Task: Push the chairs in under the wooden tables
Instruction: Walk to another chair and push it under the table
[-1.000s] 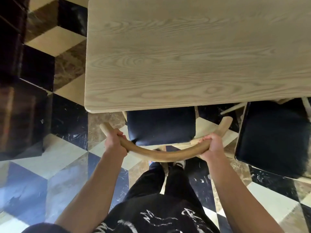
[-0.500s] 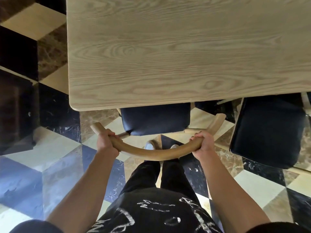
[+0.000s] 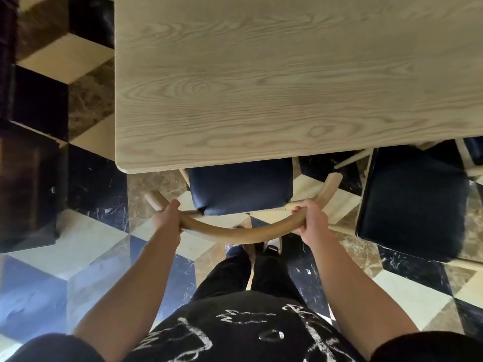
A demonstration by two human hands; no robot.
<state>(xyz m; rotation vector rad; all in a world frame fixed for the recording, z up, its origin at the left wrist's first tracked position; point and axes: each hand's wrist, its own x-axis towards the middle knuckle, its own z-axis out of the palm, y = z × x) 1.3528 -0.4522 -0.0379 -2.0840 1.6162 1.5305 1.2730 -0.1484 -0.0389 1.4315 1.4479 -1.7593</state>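
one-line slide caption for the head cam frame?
Both hands, left and right, grip the chair's curved backrest, its dark seat partly under the wooden table.

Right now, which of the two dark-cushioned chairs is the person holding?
The chair in the middle, its curved backrest gripped by the left hand and right hand. The chair on the right is untouched.

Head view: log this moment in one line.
left hand: grips chair backrest | right hand: grips backrest | seat: partly under table
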